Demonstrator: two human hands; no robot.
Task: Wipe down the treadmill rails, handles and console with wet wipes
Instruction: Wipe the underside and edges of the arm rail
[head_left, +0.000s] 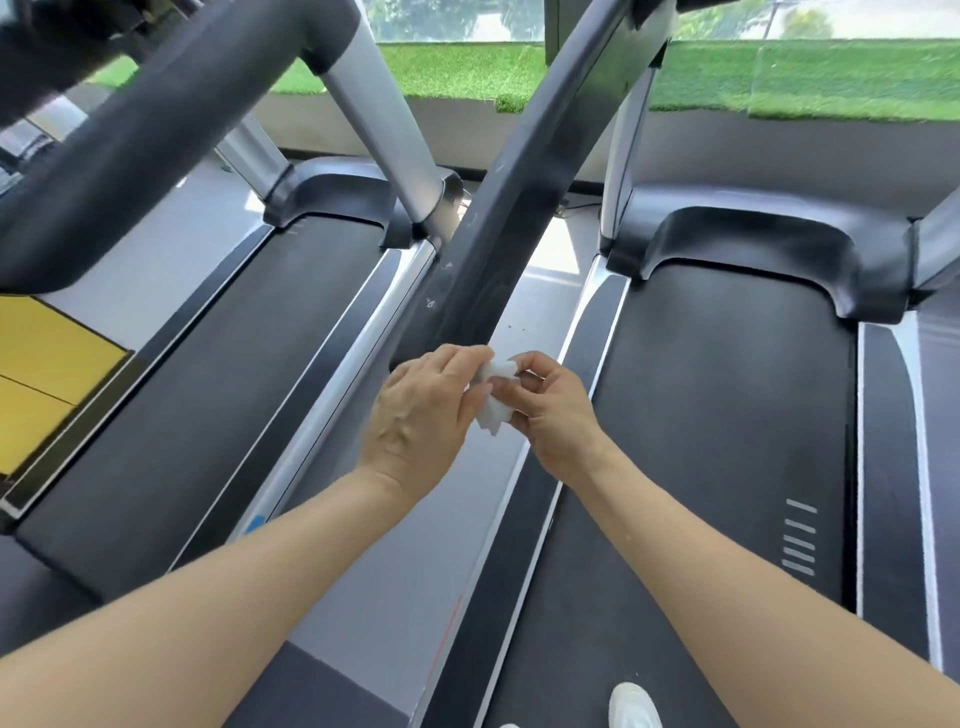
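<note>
Head view. Two treadmills are seen side by side on a grey floor (405, 545). The left treadmill belt (218, 374) and the right treadmill belt (727, 415) are dark, and each is bordered by silver side rails; the left machine's right side rail (332, 395) runs diagonally toward the lower left. A dark handrail (498, 218) descends from the upper right to the middle of the frame, its lower end lying just above the hands. Silver uprights (384, 130) rise from the dark motor covers (753, 249) at the front of each deck. A strip of green artificial turf (779, 78) is laid along the window line behind the machines, with trees visible outside. A yellow panel (47, 374) is seen at the left edge. A white shoe (634, 706) rests on the right belt at the bottom edge.

No brand name or legible writing can be made out. Grey bar markings (800, 535) are printed on the right belt.

The wet wipe (496, 397) is white and crumpled and is held between both hands, just below the end of the handrail and above the floor gap between the two machines. The left hand (421, 415) is closed on the wipe's left side with its fingers curled over it. The right hand (550, 410) pinches the wipe's right edge between thumb and fingertips. Both forearms are bare.
</note>
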